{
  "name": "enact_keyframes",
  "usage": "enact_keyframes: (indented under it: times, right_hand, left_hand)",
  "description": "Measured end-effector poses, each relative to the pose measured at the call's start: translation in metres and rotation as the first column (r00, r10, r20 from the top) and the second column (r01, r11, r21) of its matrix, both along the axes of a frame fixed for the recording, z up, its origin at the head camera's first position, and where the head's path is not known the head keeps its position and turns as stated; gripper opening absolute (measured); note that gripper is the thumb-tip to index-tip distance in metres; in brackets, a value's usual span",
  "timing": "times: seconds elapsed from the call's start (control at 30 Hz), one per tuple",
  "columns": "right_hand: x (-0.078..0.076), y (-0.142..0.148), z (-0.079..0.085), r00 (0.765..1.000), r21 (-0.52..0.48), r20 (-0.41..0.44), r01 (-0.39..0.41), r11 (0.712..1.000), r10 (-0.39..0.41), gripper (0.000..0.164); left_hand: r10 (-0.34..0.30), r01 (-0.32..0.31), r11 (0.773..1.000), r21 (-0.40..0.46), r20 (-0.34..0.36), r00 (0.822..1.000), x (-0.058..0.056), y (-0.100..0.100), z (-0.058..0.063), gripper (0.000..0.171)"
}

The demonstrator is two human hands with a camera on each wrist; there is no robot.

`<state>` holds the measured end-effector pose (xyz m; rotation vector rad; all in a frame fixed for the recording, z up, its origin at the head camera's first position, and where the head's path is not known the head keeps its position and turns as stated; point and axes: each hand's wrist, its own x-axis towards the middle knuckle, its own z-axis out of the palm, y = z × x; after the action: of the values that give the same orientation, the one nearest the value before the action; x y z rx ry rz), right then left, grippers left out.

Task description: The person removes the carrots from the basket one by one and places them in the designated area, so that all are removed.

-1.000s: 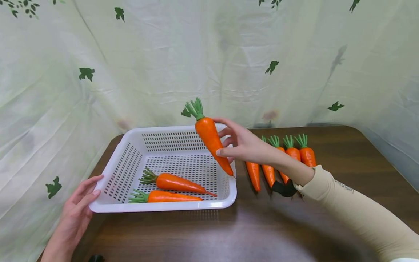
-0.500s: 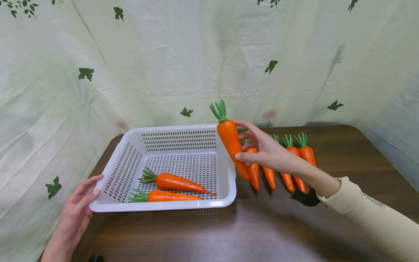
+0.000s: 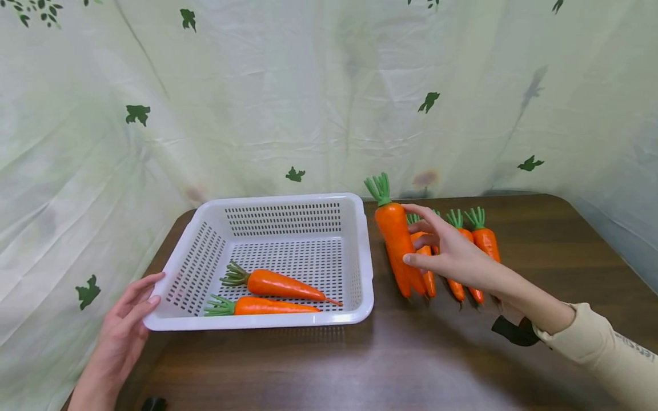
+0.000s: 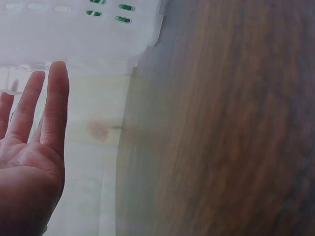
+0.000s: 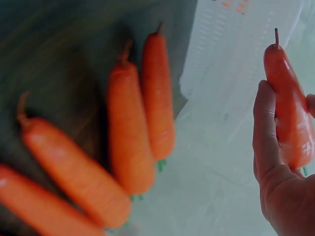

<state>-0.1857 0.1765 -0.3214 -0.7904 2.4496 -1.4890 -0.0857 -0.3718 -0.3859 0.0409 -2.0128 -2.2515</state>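
My right hand grips an orange carrot with green stalks, thumb on one side and fingers on the other. The carrot tilts, stalks up and left, just right of the white plastic basket, and overlaps the leftmost of the carrots on the table in the head view. Inside the basket lie two more carrots, an upper one and a lower one along the front wall. At the basket's front left corner, my left hand touches the rim; its fingers look straight in the left wrist view.
Several carrots, the rightmost among them, lie side by side on the brown wooden table, stalks away from me. A pale leaf-patterned curtain hangs behind the table. Something small and black shows at the bottom edge.
The right hand has carried its carrot rightward and lower, from over the basket's right side to the row of carrots on the table. My left hand stays at the basket corner.
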Motion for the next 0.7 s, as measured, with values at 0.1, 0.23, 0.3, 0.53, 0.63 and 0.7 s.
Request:
enact_keyframes:
  times: [0.1,0.23,0.3,0.53,0.63,0.7]
  right_hand:
    - [0.002,0.011,-0.003,1.000,-0.002,0.006,0.015,1.000,-0.015,0.077]
    - [0.003,0.025,-0.004,0.999,0.009,-0.024,0.036,0.999,-0.036,0.078]
    - [0.004,0.030,-0.004,0.998,0.023,-0.047,0.049,0.999,-0.048,0.078]
    - [0.008,0.048,-0.005,0.992,0.092,-0.073,0.107,0.990,-0.101,0.076]
    - [0.010,0.056,-0.007,0.986,0.135,-0.105,0.146,0.980,-0.133,0.076]
    - [0.011,0.060,-0.008,0.983,0.148,-0.113,0.159,0.976,-0.143,0.076]
  left_hand:
    - [-0.002,0.002,1.000,0.004,-0.003,1.000,0.000,0.000,0.000,0.041]
    - [-0.010,0.010,1.000,0.008,-0.011,1.000,0.000,0.000,-0.001,0.041]
    - [-0.013,0.013,1.000,0.006,-0.012,1.000,-0.001,0.000,-0.001,0.041]
    - [-0.001,0.001,1.000,-0.001,-0.003,1.000,-0.001,0.000,0.000,0.041]
    - [-0.011,0.011,1.000,0.007,-0.013,1.000,0.000,0.000,0.000,0.042]
    - [-0.016,0.016,1.000,0.011,-0.021,1.000,0.000,0.000,-0.001,0.041]
